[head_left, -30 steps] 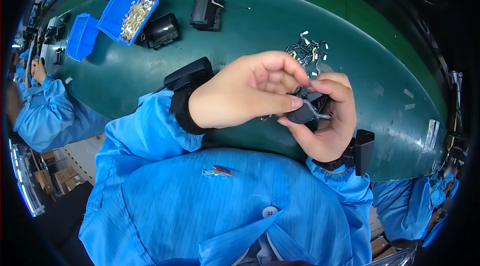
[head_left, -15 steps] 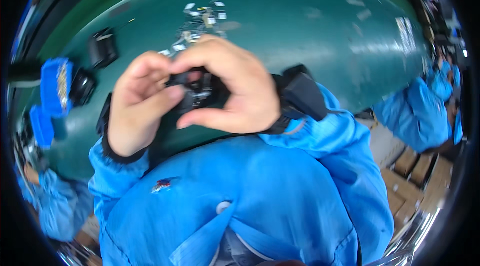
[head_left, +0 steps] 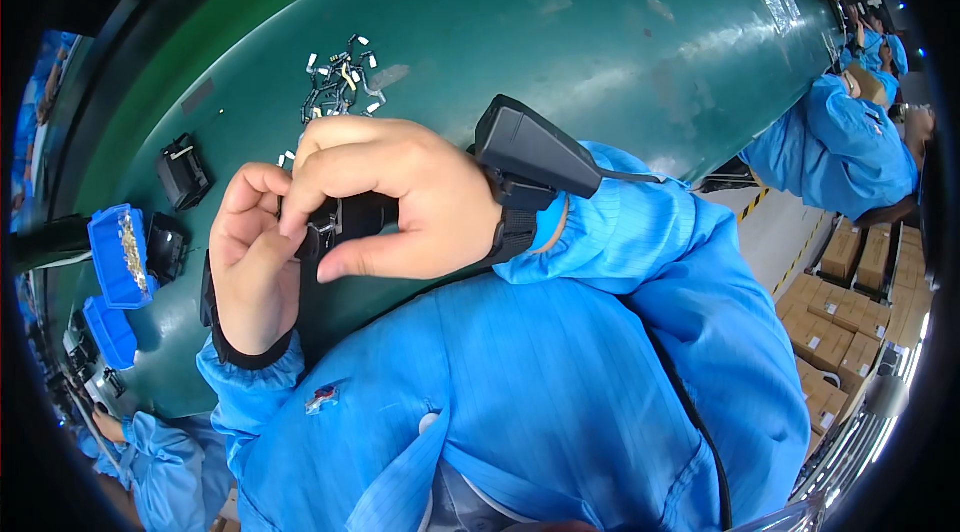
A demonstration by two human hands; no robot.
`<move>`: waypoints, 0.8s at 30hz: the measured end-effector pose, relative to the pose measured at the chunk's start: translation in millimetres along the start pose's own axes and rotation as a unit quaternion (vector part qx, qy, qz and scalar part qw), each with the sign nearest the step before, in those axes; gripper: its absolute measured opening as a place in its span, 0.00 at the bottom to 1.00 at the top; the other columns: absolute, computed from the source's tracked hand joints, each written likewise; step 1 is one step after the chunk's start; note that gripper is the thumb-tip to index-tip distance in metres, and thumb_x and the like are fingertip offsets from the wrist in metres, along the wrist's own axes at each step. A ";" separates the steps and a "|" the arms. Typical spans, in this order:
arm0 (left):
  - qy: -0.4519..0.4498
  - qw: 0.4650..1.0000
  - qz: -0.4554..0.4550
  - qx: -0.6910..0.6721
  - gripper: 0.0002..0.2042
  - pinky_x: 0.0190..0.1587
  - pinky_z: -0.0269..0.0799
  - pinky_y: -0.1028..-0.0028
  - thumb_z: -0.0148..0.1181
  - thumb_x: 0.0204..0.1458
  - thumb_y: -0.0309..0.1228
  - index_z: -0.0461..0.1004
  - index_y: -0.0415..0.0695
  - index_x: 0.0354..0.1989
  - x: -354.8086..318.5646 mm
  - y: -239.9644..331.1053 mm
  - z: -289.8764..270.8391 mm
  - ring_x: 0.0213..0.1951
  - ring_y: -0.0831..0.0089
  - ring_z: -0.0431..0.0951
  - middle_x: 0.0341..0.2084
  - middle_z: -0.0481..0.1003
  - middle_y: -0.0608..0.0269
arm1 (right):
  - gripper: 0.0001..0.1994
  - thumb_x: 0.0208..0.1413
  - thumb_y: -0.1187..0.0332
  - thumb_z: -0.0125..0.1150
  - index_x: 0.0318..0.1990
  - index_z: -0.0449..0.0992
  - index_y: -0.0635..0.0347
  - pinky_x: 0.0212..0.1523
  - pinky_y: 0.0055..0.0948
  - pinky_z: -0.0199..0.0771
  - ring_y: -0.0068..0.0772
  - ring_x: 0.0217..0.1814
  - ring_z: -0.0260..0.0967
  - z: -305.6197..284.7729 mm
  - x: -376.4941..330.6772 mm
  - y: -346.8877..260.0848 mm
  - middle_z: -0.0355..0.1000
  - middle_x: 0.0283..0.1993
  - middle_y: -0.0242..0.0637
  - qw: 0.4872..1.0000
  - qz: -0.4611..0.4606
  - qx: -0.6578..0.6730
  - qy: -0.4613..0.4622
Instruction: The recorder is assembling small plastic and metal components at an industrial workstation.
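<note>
Both of my hands meet around a black plastic part, much of it covered by my fingers. My left hand grips its left end, thumb and curled fingers pinched together. From the right, my right hand arches over the part, its index fingertip pressed close to my left thumb and its own thumb along the near side. What lies between those fingertips is too small to make out. Just beyond my hands lies a pile of short black cables with white connectors.
To the left stand a black housing, another black housing, a blue bin of small metal pieces and a second blue bin. Co-workers in blue sit at both sides. Cardboard boxes are stacked at the right.
Both hands have shifted a little to the left with the black part. My right fingertips have come down closer to my left thumb. The whole view has also turned.
</note>
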State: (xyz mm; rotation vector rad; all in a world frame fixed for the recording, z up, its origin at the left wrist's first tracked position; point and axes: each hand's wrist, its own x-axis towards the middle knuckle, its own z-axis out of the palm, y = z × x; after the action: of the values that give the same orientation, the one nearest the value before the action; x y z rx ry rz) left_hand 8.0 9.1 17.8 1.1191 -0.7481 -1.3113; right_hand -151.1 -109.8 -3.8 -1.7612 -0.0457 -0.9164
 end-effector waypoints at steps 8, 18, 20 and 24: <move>0.064 0.971 0.179 0.146 0.11 0.54 0.64 0.74 0.58 0.51 0.17 0.70 0.40 0.43 1.5 -6.0 6.9 0.49 0.73 0.70 0.46 0.69 0.59 | 0.06 0.44 0.74 0.72 0.31 0.82 0.58 0.33 0.27 0.69 0.29 0.33 0.70 -2.3 9.1 7.3 0.72 0.31 0.35 0.993 0.058 0.020 0.103; 0.077 0.936 0.244 0.241 0.07 0.51 0.71 0.69 0.68 0.46 0.20 0.80 0.40 0.34 1.5 -4.8 8.0 0.47 0.67 0.76 0.46 0.74 0.56 | 0.17 0.52 0.77 0.66 0.51 0.79 0.61 0.39 0.22 0.70 0.28 0.40 0.71 -9.7 4.5 -15.1 0.73 0.44 0.40 0.994 0.111 -0.020 -0.015; 0.084 0.933 0.246 0.249 0.07 0.51 0.72 0.69 0.68 0.46 0.20 0.80 0.40 0.34 0.0 -3.7 6.3 0.47 0.67 0.76 0.47 0.74 0.56 | 0.18 0.50 0.78 0.67 0.52 0.78 0.61 0.40 0.23 0.70 0.28 0.41 0.70 -3.5 1.8 -14.3 0.71 0.45 0.40 0.994 0.109 -0.004 -0.019; 0.091 0.927 0.251 0.262 0.07 0.50 0.72 0.69 0.66 0.46 0.19 0.80 0.41 0.34 -2.6 -2.2 7.2 0.47 0.68 0.76 0.46 0.75 0.56 | 0.18 0.49 0.82 0.66 0.50 0.79 0.63 0.39 0.22 0.70 0.28 0.40 0.70 1.5 1.7 -11.8 0.70 0.45 0.40 0.995 0.091 -0.034 0.006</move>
State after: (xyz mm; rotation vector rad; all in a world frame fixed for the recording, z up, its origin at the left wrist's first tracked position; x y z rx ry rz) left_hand 0.2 10.4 18.6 1.3280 -1.1913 -0.5724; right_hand -154.4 -104.5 6.5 -1.7902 0.1545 -0.8036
